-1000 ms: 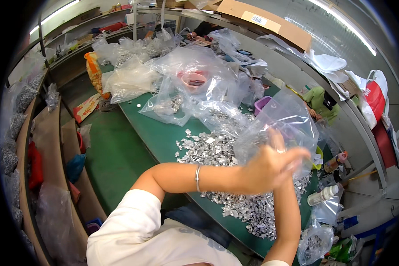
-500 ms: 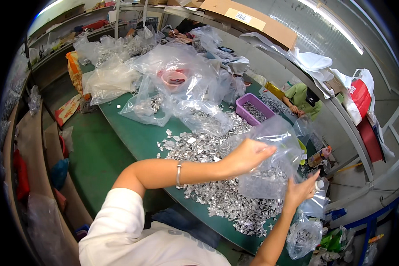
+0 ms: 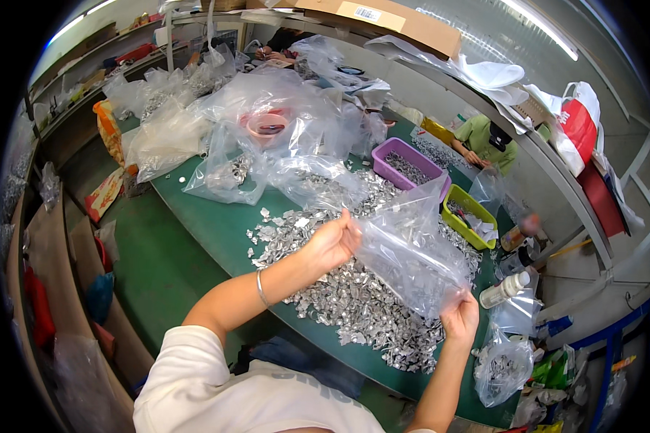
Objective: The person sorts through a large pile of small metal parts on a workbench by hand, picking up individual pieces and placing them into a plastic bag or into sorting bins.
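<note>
Between my two hands a clear plastic bag (image 3: 412, 252) is stretched out above a heap of small silvery metal pieces (image 3: 361, 310). My left hand (image 3: 334, 242) pinches one edge of the bag, fingers closed. At the opposite edge, my right hand (image 3: 460, 315) grips the bag with its fingers curled in. Through the film some of the metal pieces show, and I cannot tell whether any lie inside it. A white bottle (image 3: 504, 289) lies tilted just right of my right hand.
Behind the heap are a purple basket (image 3: 404, 167) and a green basket (image 3: 470, 216), both holding small parts. More clear bags (image 3: 267, 108) crowd the far left of the green table (image 3: 195, 216). A filled bag (image 3: 504, 368) sits at the right edge. Another person (image 3: 486, 144) in green works beyond.
My hands have drawn apart, the left moving left and the right lower, spreading the bag wide. The green basket and white bottle now show more fully. The view has shifted slightly.
</note>
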`<state>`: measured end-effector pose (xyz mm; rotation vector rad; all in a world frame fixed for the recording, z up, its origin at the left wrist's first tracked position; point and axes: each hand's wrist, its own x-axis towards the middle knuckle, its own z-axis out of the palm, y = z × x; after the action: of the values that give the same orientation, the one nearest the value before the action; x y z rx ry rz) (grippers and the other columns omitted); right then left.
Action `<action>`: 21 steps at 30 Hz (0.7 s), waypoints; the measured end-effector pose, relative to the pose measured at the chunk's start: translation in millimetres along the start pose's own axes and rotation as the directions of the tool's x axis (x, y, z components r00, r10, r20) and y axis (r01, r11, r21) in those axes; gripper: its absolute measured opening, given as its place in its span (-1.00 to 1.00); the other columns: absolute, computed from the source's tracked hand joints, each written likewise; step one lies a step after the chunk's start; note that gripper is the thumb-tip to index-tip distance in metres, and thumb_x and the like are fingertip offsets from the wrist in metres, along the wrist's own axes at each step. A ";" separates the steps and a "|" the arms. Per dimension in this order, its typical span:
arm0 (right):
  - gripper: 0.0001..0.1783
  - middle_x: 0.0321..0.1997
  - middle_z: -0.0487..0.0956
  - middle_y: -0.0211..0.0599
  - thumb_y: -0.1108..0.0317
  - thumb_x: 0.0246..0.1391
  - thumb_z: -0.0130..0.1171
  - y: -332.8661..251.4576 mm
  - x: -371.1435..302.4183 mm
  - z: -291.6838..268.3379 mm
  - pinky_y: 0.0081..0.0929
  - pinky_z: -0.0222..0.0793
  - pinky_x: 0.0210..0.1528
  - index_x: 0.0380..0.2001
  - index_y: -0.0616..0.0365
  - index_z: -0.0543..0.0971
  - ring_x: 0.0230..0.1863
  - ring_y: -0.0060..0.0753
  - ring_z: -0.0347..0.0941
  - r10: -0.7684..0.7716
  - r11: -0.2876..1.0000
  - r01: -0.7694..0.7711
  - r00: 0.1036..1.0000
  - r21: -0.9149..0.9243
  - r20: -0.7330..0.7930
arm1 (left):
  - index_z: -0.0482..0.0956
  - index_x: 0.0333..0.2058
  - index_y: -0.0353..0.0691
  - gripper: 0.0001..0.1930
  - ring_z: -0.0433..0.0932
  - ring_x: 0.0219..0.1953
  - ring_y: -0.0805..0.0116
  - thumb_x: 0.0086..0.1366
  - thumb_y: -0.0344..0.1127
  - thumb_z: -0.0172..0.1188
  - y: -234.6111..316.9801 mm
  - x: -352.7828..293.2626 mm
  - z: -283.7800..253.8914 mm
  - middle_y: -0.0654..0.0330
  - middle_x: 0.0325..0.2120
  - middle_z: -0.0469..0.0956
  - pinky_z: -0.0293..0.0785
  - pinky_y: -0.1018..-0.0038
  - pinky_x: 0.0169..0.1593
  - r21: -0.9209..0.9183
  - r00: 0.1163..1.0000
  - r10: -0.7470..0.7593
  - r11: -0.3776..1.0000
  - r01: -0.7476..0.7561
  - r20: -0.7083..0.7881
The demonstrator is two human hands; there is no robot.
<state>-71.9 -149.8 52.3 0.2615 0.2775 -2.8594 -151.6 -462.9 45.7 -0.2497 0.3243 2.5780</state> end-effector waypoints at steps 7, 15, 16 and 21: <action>-0.81 -0.65 0.34 -0.44 0.31 0.16 -0.09 0.8 14.7 13.9 -0.67 -0.10 -0.78 -0.30 0.20 0.45 -0.77 -0.66 0.03 -0.311 0.926 0.276 0.945 -0.256 -0.105 | 0.31 -0.12 -0.30 -0.61 0.30 -0.70 0.62 0.29 -0.08 0.05 15.7 3.1 28.3 0.33 -0.60 0.37 0.24 0.71 -0.72 0.352 0.917 -0.152 0.936 0.014 0.368; -0.73 -0.59 0.39 -0.50 0.23 0.09 0.07 37.2 20.0 89.5 -0.72 -0.02 -0.73 -0.19 0.13 0.42 -0.75 -0.71 0.09 -0.368 0.486 0.362 0.910 -0.796 0.189 | 0.51 -0.20 -0.26 -0.75 0.57 -0.52 0.16 0.15 -0.31 0.17 0.5 15.5 56.2 0.24 -0.66 0.46 0.49 0.29 -0.36 0.621 0.768 0.074 -0.639 -0.453 0.636; -0.71 -0.57 0.40 -0.51 0.28 0.05 0.11 35.9 17.7 92.5 -0.73 0.02 -0.69 -0.17 0.14 0.42 -0.73 -0.72 0.13 -0.396 0.266 0.384 0.880 -0.885 0.263 | 0.53 -0.49 -0.30 -0.87 0.43 -0.71 0.45 0.17 -0.36 0.12 -3.7 20.8 68.9 0.37 -0.81 0.32 0.39 0.49 -0.54 0.815 0.788 0.237 -0.286 -0.503 0.569; -0.79 -0.57 0.54 -0.06 0.40 -0.10 0.23 27.1 23.8 69.5 -0.37 0.33 -0.43 -0.34 0.22 0.55 -0.57 -0.18 0.45 -0.414 -0.783 0.012 0.736 -0.621 0.536 | 0.42 -0.65 -0.17 -0.78 0.11 -0.78 0.66 0.17 -0.35 0.10 25.3 35.7 100.0 0.46 -0.79 0.25 -0.01 0.67 -0.69 0.733 0.936 0.032 0.613 -0.296 0.350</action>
<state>-97.9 -195.8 110.2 -0.0193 3.4846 -0.9398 -206.3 -439.2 137.1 0.5252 1.3523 2.3182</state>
